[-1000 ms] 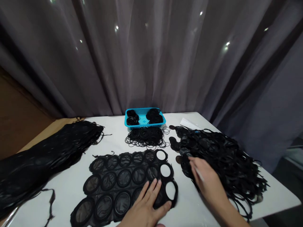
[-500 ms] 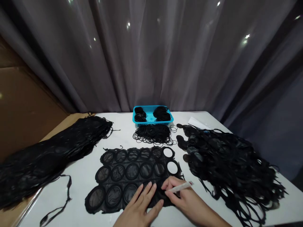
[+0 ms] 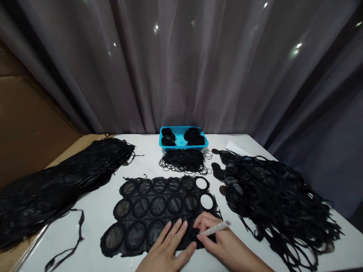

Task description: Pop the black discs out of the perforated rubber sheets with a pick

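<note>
A black sheet [image 3: 159, 206] with rows of round rings lies flat on the white table. Two openings at its right end show white through them. My left hand [image 3: 171, 245] rests with fingers spread on the sheet's near edge. Just right of it, my right hand [image 3: 214, 236] is closed round a thin pale tool [image 3: 217, 228] that slants up to the right. The fingertips of this hand are at the lower right part of the sheet, and the tool's working end is hidden there.
A blue basket [image 3: 181, 140] holds black bundles, with a heap of black loops [image 3: 184, 160] before it. Black scraps and discs [image 3: 272, 196] pile up at the right. Stacked black sheets [image 3: 65, 181] lie left, near a loose strip [image 3: 78, 234]. White paper [image 3: 237, 148] lies behind the scraps.
My right hand has shifted very slightly, and the tool in it is tilted a little differently. My left hand stays nearly in place on the sheet.
</note>
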Motion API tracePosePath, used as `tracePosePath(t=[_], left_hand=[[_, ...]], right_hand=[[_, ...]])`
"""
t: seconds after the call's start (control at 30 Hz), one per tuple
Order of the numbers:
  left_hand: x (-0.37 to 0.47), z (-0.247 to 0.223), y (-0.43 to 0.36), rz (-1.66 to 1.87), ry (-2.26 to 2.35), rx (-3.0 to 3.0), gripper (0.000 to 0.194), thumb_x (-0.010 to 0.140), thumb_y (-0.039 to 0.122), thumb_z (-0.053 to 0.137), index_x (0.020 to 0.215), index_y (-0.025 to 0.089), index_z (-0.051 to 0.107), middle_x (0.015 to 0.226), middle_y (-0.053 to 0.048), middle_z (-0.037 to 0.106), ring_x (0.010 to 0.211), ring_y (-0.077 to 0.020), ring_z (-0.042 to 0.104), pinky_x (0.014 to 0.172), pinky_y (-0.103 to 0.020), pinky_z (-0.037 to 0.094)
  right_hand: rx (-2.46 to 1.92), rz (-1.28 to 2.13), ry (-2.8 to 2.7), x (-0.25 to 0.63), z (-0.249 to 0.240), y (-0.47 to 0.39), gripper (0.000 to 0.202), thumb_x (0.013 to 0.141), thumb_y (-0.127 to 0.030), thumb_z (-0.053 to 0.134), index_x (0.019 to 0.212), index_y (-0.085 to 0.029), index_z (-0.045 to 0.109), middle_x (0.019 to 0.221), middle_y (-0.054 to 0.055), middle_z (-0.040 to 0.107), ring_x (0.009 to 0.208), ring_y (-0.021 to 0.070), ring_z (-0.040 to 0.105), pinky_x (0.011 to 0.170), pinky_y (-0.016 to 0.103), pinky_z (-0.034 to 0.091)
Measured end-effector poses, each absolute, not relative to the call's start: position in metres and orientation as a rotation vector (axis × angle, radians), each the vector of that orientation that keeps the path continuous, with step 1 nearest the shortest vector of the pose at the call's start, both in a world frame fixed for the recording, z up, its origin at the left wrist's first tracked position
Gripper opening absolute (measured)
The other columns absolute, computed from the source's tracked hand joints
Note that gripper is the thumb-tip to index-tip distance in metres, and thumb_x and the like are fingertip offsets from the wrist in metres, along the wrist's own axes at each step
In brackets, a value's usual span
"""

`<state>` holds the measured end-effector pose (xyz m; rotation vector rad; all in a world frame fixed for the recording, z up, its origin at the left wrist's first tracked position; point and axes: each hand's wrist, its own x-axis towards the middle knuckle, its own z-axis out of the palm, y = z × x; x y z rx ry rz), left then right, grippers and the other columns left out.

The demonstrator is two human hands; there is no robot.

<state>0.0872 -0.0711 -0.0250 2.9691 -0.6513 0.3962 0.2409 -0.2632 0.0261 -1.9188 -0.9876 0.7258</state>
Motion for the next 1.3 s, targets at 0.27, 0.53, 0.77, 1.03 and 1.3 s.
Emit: tracePosePath(t=[0.27,0.53,0.77,1.03,1.3], left_hand=[[0.088,-0.042,-0.072,0.494,-0.587,2.930,0.075,0.090,0.024,0.071,0.155,0.031,0.034,0.165,-0.014,0.016,0.147,-0.0353,0.033,0.112,-0.051,0.041],[0.086,-0.057,-0.072,0.560,-0.539,2.950,0.078,0.089,0.027,0.074,0.154,0.036,0.033,0.166,-0.014,0.015,0.146,-0.0390,0.033,0.110,-0.053,0.041],[0.106,-0.015,-0.063,0.392,-0.553,2.947,0.063,0.093,0.046,0.067,0.150,0.032,0.042,0.149,-0.010,0.051,0.128,-0.0294,0.057,0.103,-0.042,0.050],[0.126,-0.007,-0.055,0.125,-0.366,2.901,0.075,0.088,0.040,0.072,0.153,0.029,0.036,0.162,-0.009,0.032,0.149,-0.0347,0.028,0.116,-0.060,0.030],[0.120,-0.008,-0.055,0.095,-0.338,2.876,0.078,0.088,0.032,0.071,0.155,0.030,0.033,0.164,-0.007,0.024,0.150,-0.0348,0.024,0.118,-0.060,0.027]], right_hand=[[-1.982,0.429,-1.330,0.233,0.004,-0.267,0.013,0.089,-0.009,0.052,0.085,-0.021,0.054,0.106,0.005,0.067,0.098,0.0186,0.063,0.084,0.028,0.051],[-2.058,-0.021,-1.164,0.275,-0.002,-0.271,0.020,0.101,-0.019,0.040,0.106,-0.021,0.059,0.100,0.009,0.071,0.092,0.0216,0.068,0.083,0.032,0.054],[-2.016,0.333,-1.047,0.302,0.023,-0.244,0.021,0.102,-0.031,0.041,0.093,-0.022,0.058,0.094,0.005,0.069,0.088,0.0187,0.066,0.082,0.029,0.050],[-1.951,0.625,-1.157,0.290,0.020,-0.232,0.016,0.100,-0.026,0.045,0.096,-0.023,0.061,0.099,0.002,0.065,0.096,0.0184,0.061,0.087,0.030,0.046],[-1.925,0.651,-1.143,0.295,0.017,-0.230,0.014,0.098,-0.024,0.049,0.086,-0.022,0.056,0.098,0.002,0.063,0.091,0.0179,0.058,0.084,0.030,0.045]])
